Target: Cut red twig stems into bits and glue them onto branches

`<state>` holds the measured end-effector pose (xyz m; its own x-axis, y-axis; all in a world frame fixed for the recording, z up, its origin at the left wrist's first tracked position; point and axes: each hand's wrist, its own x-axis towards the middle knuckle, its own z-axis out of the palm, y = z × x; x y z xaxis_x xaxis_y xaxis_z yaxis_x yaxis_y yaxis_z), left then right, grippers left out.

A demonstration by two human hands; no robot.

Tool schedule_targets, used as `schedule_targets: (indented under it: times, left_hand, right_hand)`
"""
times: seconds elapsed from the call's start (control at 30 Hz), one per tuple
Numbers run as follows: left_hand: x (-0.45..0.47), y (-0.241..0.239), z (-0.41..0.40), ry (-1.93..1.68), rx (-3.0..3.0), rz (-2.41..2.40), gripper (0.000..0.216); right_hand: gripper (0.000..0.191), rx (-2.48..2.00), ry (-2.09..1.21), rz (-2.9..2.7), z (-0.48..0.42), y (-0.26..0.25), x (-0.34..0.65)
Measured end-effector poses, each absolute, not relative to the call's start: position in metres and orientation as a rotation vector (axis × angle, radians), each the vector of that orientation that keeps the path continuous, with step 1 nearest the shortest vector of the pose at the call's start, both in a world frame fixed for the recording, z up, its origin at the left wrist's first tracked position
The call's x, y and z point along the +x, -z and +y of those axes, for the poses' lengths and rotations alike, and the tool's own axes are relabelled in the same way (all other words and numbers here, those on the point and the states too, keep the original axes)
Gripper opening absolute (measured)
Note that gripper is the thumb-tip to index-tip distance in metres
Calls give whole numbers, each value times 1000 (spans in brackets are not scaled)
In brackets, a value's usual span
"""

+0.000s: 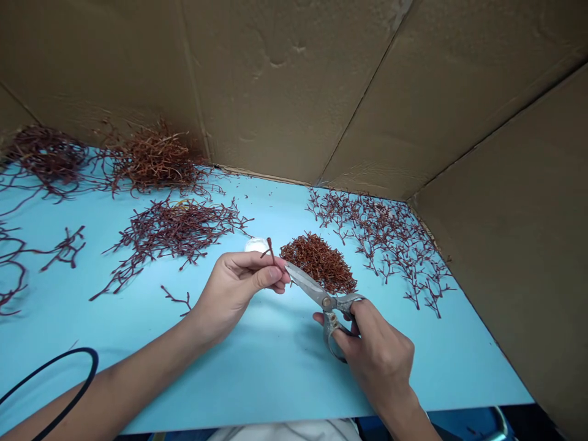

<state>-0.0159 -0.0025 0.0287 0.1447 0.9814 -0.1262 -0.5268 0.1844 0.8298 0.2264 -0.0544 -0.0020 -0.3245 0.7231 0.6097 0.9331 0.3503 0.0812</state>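
My left hand (239, 285) pinches a short dark red twig piece (270, 248) between thumb and fingers, holding it upright above the blue table (257, 367). My right hand (374, 352) grips a pair of metal scissors (321, 297) by the handles. The closed blades point up and left, with the tip right at the base of the twig piece. Just behind the scissors lies a small heap of cut reddish-brown bits (319, 262).
Piles of branched dark red twigs lie at the left (172, 229), back left (151, 156) and right (386, 242). A small white object (255, 244) sits behind my left hand. Cardboard walls (294, 86) enclose the table. A black cable (68, 373) curves at the lower left.
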Motion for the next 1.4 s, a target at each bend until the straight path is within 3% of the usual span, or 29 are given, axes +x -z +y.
schedule_targets:
  times: [0.73,0.97,1.4]
  left_hand:
    - [-17,-24,-3,-1205,690,700,23]
    - [-18,-26,-4,-1203,689,677,22]
    - [-16,-24,-3,-1191,749,723,22]
  right_hand:
    - [51,-1392,554,-2121,-49,-1,225]
    - [41,-1346,312,-2104,-51,-8,231]
    - [49,-1348,9,-2124,-51,-8,222]
